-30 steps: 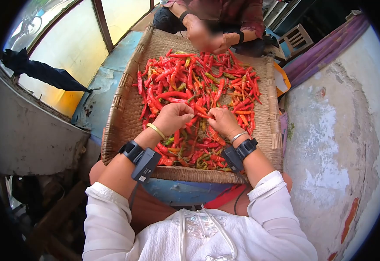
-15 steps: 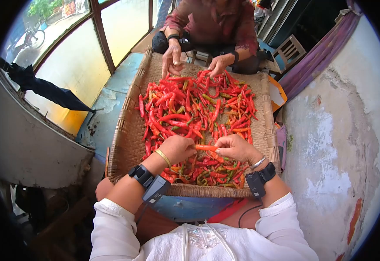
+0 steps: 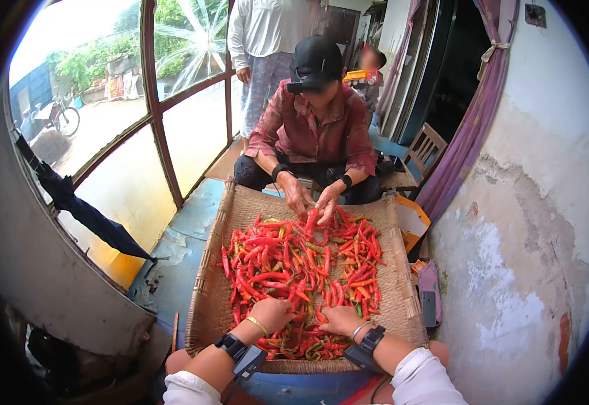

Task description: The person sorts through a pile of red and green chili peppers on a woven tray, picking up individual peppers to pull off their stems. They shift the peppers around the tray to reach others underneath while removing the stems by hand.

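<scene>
Red, orange and greenish chili peppers [image 3: 265, 258] lie heaped in a large woven basket tray [image 3: 203, 304]. My left hand [image 3: 272, 314] is low over the near left part of the heap, its fingers curled in; whatever is between them is hidden. To its right, my right hand [image 3: 341, 320] reaches into the peppers with the fingers closed at a red chili pepper [image 3: 320, 314]. A gap separates my two hands. Across the tray, another person's two hands [image 3: 311, 201] hold a red chili pepper [image 3: 312, 219] above the far edge of the heap.
The other person [image 3: 314, 135] sits at the far side; someone stands behind, and another figure holds a toy truck [image 3: 360, 76]. A folded umbrella [image 3: 95, 214] leans at the left. An orange-edged box [image 3: 410, 221], a wooden chair [image 3: 421, 158] and a worn wall [image 3: 510, 270] are right.
The orange pepper is no longer held between my hands; they have moved apart and down to the peppers. The other person's hands have come together on a red pepper. My view has tilted up.
</scene>
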`<act>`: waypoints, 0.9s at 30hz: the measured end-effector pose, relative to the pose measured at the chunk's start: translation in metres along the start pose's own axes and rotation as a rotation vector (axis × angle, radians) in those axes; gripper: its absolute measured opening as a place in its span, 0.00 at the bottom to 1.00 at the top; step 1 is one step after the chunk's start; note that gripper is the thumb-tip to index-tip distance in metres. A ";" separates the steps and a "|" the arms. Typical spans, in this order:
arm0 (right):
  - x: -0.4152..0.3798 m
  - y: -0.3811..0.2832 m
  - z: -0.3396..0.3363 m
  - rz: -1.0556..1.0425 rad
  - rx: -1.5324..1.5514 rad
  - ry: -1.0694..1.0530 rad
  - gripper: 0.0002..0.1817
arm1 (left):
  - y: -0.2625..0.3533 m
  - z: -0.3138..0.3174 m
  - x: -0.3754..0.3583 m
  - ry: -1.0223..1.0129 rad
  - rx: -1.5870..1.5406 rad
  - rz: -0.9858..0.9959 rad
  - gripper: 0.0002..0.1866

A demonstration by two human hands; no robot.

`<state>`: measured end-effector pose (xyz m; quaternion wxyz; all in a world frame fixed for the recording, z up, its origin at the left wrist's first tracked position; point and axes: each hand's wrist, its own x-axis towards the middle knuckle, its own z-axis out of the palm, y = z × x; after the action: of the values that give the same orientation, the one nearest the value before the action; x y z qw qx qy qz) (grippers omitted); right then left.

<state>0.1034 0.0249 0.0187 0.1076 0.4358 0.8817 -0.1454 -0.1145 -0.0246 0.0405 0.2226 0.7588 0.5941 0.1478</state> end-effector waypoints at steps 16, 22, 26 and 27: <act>-0.002 -0.042 -0.038 -0.085 0.962 -0.209 0.06 | 0.010 0.004 -0.001 -0.070 -0.812 -0.073 0.22; 0.005 -0.036 -0.010 -0.211 0.991 -0.270 0.09 | -0.001 0.012 0.003 -0.062 -0.811 -0.168 0.13; 0.004 -0.038 -0.010 -0.230 1.061 -0.256 0.11 | -0.001 0.009 0.002 -0.005 -0.732 -0.165 0.08; 0.002 -0.043 -0.014 -0.161 1.152 -0.243 0.12 | -0.001 0.007 0.003 0.017 -0.710 -0.139 0.08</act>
<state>0.0674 0.0066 0.0387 -0.0574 0.3360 0.6725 -0.6569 -0.1113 -0.0225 0.0338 0.4767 0.5908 0.5577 0.3356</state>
